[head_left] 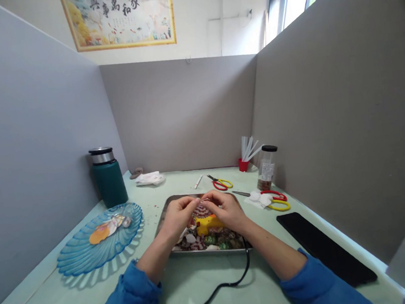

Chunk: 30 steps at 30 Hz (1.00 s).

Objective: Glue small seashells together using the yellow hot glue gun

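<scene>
Over a metal tray (214, 252) of shells, my left hand (179, 215) and my right hand (228, 209) meet fingertip to fingertip. Both are closed in a pinch around something small and pale, too small to name. Below them in the tray lies a yellow tool (207, 225), which looks like a glue gun, with a black cord (228, 284) running out over the front rim. A striped scallop shell (201, 211) shows between my hands. Green spiral shells (223, 241) and a white shell (190, 238) lie near the front of the tray, partly hidden by my hands.
A blue shell-shaped plate (79, 256) with shells stands left, before a green bottle (109, 184). Scissors (222, 185), more scissors (279, 201), a clear jar (266, 170), a red cup (243, 165) of white sticks and a black phone-like slab (323, 248) are right. Grey partitions (183, 115) enclose the table.
</scene>
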Available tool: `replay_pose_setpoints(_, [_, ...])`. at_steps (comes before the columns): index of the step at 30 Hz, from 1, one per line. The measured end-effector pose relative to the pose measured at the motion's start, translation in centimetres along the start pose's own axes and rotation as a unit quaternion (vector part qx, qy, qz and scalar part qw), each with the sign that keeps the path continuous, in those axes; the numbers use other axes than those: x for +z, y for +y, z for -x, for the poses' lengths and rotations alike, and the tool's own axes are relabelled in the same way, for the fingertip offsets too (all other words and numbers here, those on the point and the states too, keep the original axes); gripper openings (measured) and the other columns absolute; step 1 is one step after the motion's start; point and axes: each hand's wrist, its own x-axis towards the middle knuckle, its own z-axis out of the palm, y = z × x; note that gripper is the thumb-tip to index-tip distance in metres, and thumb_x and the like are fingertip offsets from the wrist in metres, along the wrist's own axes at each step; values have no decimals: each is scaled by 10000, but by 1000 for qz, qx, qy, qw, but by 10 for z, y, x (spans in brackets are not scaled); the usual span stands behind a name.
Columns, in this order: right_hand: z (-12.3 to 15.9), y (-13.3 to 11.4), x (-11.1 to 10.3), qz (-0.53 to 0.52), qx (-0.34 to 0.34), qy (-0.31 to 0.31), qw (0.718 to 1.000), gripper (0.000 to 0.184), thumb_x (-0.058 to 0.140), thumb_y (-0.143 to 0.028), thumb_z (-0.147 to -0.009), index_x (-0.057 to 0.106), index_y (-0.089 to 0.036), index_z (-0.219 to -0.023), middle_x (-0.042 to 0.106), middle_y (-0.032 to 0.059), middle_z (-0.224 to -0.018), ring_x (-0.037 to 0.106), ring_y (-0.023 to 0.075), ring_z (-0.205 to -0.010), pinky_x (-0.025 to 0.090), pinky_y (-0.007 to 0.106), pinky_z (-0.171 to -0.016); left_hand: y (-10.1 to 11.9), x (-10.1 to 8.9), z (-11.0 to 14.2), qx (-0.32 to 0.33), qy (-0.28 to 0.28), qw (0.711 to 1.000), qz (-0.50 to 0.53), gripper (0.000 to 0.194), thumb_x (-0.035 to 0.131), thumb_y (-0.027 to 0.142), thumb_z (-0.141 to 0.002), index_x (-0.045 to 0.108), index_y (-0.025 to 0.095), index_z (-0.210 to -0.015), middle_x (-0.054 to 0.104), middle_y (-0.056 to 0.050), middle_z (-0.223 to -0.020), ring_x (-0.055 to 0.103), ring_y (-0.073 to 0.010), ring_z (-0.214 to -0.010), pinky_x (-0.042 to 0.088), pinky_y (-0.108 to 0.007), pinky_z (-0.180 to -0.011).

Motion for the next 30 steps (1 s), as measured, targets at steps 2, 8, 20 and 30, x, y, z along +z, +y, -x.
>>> replay_pose_setpoints(2, [0, -2, -1, 17, -3, 1, 1000, 188, 526, -324, -845, 602, -154, -820, 585, 0, -678, 514, 109, -597, 391, 209, -558, 1, -1, 0, 19, -1, 999, -36, 295, 575, 429, -744, 637, 147, -685, 442, 49, -423, 424, -90, -375, 322, -191, -385])
replay_pose_setpoints(8, [0, -4, -1, 44, -3, 3, 999, 180, 541, -311, -832, 608, -152, -784, 587, -6, -660, 495, 103, -575, 377, 206, -544, -2, -2, 0, 37, 21, 995, -91, 309, 577, 437, -736, 652, 147, -659, 469, 41, -430, 418, -87, -381, 286, -193, -383])
replay_pose_setpoints(20, [-2, 7, 1, -46, 61, 21, 997, 195, 531, -353, -825, 565, -170, -767, 522, -25, -620, 462, 102, -546, 373, 210, -508, -4, -2, -2, -5, 5, 996, 86, 320, 598, 465, -730, 583, 146, -749, 420, 80, -346, 370, -71, -309, 340, -193, -389])
replay_pose_setpoints(30, [0, -2, -2, 17, 28, -13, 999, 194, 525, -320, -832, 587, -166, -731, 536, -24, -621, 473, 98, -561, 362, 201, -530, -4, -2, -3, -23, 5, 997, 74, 270, 663, 389, -681, 597, 128, -688, 456, 61, -392, 380, -61, -333, 321, -187, -376])
